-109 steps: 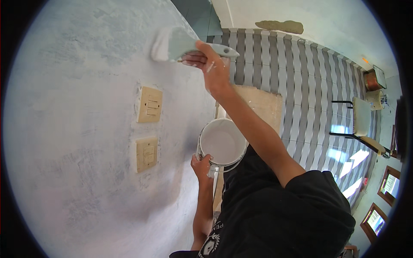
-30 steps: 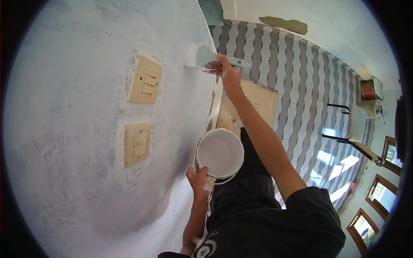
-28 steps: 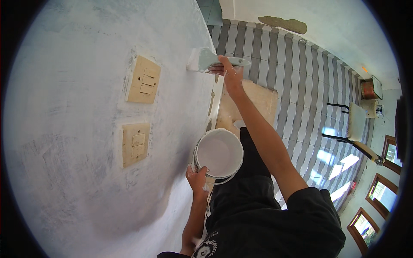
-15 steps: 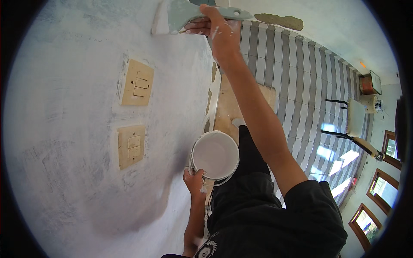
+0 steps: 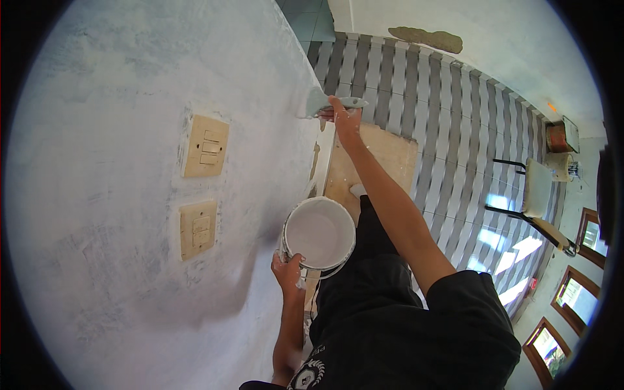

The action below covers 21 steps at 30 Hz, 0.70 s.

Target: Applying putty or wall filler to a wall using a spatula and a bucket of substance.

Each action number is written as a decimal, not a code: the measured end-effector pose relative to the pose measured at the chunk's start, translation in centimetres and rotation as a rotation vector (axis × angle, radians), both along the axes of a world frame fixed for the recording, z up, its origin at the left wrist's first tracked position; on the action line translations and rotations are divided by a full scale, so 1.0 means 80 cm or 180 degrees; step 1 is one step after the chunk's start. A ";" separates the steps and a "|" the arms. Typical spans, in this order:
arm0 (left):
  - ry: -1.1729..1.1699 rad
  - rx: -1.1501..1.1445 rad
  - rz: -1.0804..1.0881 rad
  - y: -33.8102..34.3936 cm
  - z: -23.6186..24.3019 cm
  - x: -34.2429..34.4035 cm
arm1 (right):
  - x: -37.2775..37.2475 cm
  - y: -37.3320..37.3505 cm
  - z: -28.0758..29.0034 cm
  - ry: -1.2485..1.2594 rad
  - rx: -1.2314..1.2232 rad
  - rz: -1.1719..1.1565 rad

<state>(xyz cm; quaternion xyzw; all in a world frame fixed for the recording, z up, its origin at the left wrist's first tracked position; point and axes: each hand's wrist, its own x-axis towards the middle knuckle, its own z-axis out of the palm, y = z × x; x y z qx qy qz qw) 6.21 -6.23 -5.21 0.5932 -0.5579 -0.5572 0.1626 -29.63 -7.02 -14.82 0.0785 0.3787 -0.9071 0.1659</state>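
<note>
My right hand (image 5: 344,120), flecked with white, grips a wide pale grey-green brush (image 5: 354,103) by its handle, the head against the whitish, patchy wall (image 5: 110,162) near its outer edge. Lower down, my left hand (image 5: 286,270), smeared with white, holds a white bucket (image 5: 319,208) by its rim; thin white paint lies inside and a wire handle hangs at the bucket's side. Two cream switch plates (image 5: 207,146) sit one above the other on the wall, to the left of brush and bucket.
A beige board (image 5: 370,149) lies on the grey-striped tiled floor (image 5: 442,149) at the wall's foot, my foot on it. At the right are a chair (image 5: 538,188), containers (image 5: 558,136) and wood-framed windows (image 5: 575,299). The far wall (image 5: 474,16) has a bare patch.
Half a second ago the brush was high on the wall; it is now lower and further right, at the edge. The bucket has shifted slightly left since one second ago.
</note>
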 end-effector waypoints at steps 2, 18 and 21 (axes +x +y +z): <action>-0.0005 -0.0023 -0.0026 0.001 0.005 -0.009 | -0.014 -0.009 0.003 -0.0042 0.0186 -0.0142; -0.0082 -0.0364 -0.0007 0.014 0.013 -0.070 | -0.081 -0.004 0.259 0.0840 -0.0919 0.0313; -0.0004 -0.0359 0.0036 0.017 0.016 -0.085 | -0.089 -0.007 0.239 0.0831 -0.1367 0.0313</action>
